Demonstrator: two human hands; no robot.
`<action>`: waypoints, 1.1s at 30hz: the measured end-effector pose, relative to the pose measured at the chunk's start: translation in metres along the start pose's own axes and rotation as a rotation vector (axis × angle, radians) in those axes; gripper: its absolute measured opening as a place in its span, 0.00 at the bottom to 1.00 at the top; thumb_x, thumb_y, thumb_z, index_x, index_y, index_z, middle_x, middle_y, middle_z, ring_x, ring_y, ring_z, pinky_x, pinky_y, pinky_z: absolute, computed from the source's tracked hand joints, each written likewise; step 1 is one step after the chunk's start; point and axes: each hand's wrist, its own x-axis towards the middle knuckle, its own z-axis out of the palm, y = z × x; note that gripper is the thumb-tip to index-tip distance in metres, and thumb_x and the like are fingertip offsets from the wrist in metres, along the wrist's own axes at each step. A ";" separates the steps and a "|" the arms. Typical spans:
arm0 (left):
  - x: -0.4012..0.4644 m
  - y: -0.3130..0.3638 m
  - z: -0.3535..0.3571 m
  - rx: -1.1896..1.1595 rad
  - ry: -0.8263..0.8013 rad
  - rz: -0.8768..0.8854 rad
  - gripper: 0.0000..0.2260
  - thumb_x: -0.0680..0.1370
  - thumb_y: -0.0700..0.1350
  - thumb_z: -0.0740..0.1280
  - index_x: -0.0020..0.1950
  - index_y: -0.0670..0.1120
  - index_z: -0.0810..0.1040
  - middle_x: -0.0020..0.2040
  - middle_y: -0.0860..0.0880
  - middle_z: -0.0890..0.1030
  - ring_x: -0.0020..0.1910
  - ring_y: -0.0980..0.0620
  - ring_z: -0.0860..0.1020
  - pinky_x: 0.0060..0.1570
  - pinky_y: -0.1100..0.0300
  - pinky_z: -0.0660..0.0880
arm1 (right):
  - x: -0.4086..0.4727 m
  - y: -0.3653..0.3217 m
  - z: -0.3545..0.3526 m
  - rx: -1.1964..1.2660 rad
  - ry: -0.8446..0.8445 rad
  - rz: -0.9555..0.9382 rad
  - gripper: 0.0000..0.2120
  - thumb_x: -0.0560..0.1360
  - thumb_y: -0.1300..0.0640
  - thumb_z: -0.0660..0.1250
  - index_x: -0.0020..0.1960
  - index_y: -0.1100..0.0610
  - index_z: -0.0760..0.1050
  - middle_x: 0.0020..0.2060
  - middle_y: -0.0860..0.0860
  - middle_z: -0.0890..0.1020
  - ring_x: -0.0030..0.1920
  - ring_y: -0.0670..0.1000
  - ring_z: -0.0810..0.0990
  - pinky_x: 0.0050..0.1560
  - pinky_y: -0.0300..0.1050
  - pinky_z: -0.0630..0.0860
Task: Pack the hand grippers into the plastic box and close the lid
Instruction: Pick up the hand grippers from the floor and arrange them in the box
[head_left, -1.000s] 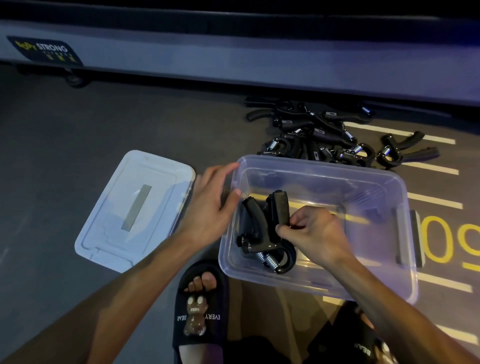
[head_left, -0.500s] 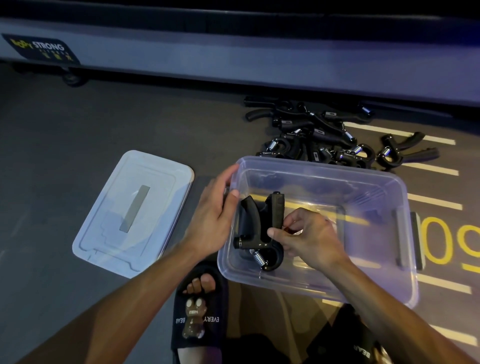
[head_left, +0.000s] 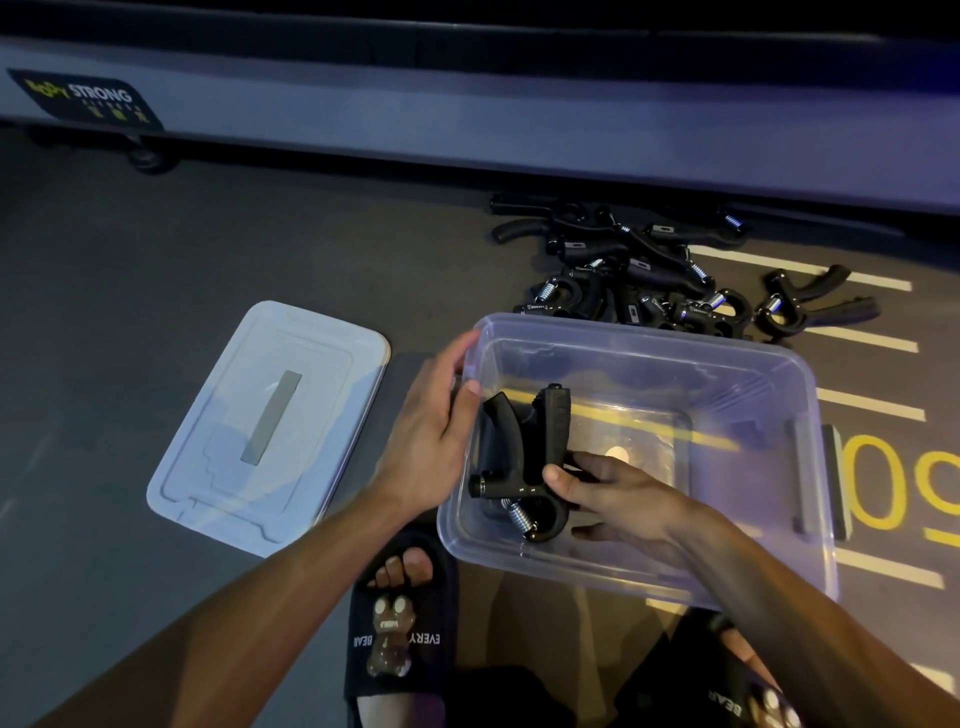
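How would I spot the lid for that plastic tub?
Find the clear plastic box on the dark floor in front of the person. The lid lies flat on the floor just beyond the left hand. It is the only pale flat rectangle, with a grey strip down its middle.

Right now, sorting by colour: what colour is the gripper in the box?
Black, with a silver spring; head view: hand gripper.
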 end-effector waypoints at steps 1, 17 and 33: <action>0.000 0.001 0.000 -0.003 0.001 0.003 0.19 0.86 0.53 0.54 0.79 0.60 0.60 0.74 0.57 0.69 0.74 0.57 0.67 0.72 0.47 0.69 | 0.000 0.000 0.000 -0.002 -0.010 0.004 0.25 0.64 0.37 0.73 0.59 0.41 0.76 0.56 0.43 0.84 0.61 0.47 0.79 0.63 0.54 0.76; 0.000 0.004 -0.001 0.044 -0.011 0.003 0.20 0.86 0.54 0.53 0.79 0.60 0.59 0.75 0.57 0.68 0.74 0.57 0.67 0.71 0.45 0.70 | -0.010 -0.010 0.002 -0.189 0.056 -0.049 0.09 0.73 0.41 0.69 0.51 0.40 0.74 0.50 0.39 0.80 0.51 0.39 0.79 0.53 0.42 0.80; 0.050 0.016 0.002 0.183 0.036 0.070 0.19 0.86 0.44 0.57 0.78 0.52 0.68 0.65 0.56 0.74 0.62 0.74 0.69 0.59 0.78 0.62 | 0.013 -0.139 -0.101 -0.428 0.576 -0.439 0.06 0.77 0.60 0.65 0.51 0.60 0.79 0.40 0.55 0.85 0.38 0.49 0.83 0.30 0.37 0.75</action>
